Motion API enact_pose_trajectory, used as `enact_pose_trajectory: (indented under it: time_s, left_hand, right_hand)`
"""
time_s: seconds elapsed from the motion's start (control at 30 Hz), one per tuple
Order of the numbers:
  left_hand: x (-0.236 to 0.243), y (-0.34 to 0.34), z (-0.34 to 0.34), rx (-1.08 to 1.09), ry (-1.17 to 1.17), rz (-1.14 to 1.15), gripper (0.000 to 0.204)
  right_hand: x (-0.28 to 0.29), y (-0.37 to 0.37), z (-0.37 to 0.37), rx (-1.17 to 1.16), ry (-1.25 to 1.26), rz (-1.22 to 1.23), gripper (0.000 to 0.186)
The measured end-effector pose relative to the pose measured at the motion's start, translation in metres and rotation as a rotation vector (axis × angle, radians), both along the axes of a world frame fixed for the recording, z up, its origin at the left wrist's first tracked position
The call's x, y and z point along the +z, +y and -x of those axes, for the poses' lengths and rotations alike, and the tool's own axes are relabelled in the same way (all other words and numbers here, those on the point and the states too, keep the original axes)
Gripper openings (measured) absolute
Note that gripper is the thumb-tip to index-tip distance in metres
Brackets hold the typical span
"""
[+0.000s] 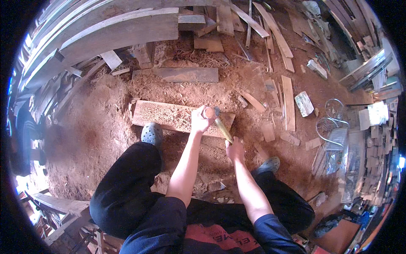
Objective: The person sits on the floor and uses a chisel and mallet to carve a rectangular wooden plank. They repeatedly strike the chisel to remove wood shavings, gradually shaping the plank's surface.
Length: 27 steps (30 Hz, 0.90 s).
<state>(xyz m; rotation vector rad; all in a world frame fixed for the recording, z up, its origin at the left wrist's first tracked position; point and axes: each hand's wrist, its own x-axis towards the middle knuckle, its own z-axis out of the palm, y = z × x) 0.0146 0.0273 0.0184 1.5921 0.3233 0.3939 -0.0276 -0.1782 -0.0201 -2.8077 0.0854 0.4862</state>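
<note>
A thick wooden plank (pixel 169 115), its top covered with small chips or gouges, lies across the ground in front of me. My left hand (pixel 200 120) is closed round an upright piece of wood with a round end (pixel 209 112), seen end-on over the plank's right half; its lower part is hidden. In my right hand (pixel 235 149) is the yellowish handle of a hammer-like tool (pixel 224 130). The tool's greyish head (pixel 217 111) is right beside the round wooden end; whether they touch I cannot tell.
My left foot, in a grey clog (pixel 152 134), is at the plank's near edge; the other clog (pixel 271 164) is to the right. Beyond the plank lies a flat board (pixel 190 75). Long boards (pixel 122 27) are stacked far left. Wood strips (pixel 289 103) and a metal wire frame (pixel 334 127) lie right.
</note>
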Motion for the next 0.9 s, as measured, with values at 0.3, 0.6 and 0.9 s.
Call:
enact_pose_trajectory:
  time_s: [0.3, 0.6, 0.9]
  left_hand:
    - [-0.015, -0.014, 0.001, -0.086, -0.012, -0.133, 0.025]
    - [-0.017, 0.027, -0.003, 0.159, 0.043, 0.202, 0.027]
    - [-0.002, 0.035, 0.001, 0.235, -0.025, 0.307, 0.027]
  right_hand:
    - [-0.007, 0.023, 0.030, 0.041, 0.020, -0.201, 0.047]
    - [0.028, -0.040, 0.030, -0.579, 0.859, -1.425, 0.035]
    - [0.006, -0.019, 0.030, -0.664, 0.666, -1.309, 0.026]
